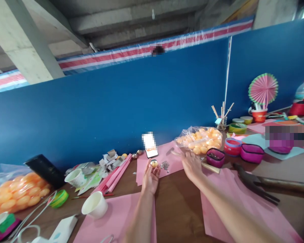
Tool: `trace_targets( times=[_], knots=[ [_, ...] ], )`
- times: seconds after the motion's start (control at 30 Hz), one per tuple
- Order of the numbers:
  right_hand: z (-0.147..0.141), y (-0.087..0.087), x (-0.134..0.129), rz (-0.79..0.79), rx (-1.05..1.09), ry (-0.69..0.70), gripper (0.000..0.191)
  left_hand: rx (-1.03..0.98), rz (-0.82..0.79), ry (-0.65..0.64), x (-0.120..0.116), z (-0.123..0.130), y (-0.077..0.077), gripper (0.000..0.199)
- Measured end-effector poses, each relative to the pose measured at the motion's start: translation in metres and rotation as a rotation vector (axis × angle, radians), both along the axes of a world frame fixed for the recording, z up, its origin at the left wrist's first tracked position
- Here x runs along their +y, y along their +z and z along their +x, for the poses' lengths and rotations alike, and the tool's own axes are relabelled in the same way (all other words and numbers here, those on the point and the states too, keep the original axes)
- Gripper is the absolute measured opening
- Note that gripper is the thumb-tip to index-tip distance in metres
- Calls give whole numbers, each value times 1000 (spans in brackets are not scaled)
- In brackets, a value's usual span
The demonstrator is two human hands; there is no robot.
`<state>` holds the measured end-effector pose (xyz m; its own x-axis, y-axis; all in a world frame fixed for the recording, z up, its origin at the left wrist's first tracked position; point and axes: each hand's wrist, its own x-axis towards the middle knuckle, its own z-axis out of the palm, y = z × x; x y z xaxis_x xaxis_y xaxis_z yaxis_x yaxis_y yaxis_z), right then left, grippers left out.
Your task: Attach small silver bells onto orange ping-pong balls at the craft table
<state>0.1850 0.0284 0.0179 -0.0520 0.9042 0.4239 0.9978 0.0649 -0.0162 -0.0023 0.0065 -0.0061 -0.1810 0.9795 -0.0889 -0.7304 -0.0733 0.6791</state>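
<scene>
The person's left hand (151, 177) is turned palm up, its fingers curled around a small, round, golden-orange ball (154, 163) whose top glints with shiny, metallic-looking patches. The right hand (192, 166) grips the slim, pale wooden handle of a tool (210, 167); the handle shows on both sides of the fist, and the blurred greyish head lies beyond the knuckles. The ball sits in the left fingers above smooth pink paper (145, 168), just beside a loose heap of tiny silvery pieces (165, 165).

Near the right hand lie a magenta fabric pouch (215, 157) with a dark rim, holding small dark bits, and a crinkled clear plastic bag (202, 140) packed with smooth orange balls. Farther right, a claw hammer (255, 182) with dark curved metal and a worn wooden handle rests partly over more pink sheets (223, 202). To the left are narrow folded pink strips (116, 173) and a whitish round cup (94, 205). A flat blue panel (116, 101) rises behind the brown tabletop (177, 209).
</scene>
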Motion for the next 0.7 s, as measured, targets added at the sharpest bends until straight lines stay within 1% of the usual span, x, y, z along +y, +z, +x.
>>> trace_targets(
  times=[0.07,0.13,0.27,0.4,0.47,0.6,0.7],
  knots=[
    [-5,4,-5,78,-14,35,31,0,0,9,0,0,0,37],
    [-8,7,-10,121,-10,66,30,-10,6,16,0,0,1,34],
    [-14,13,-20,127,33,187,28,-7,28,24,-1,1,2,31],
    [-20,17,-28,167,92,336,33,-14,30,55,-1,1,3,28],
    [-22,17,-31,171,86,385,35,-26,33,69,0,0,3,28],
    [-25,13,-32,129,39,396,43,-58,90,106,2,-2,3,31],
    [-24,10,-30,151,38,375,44,-87,100,123,1,-2,4,30]
  ],
)
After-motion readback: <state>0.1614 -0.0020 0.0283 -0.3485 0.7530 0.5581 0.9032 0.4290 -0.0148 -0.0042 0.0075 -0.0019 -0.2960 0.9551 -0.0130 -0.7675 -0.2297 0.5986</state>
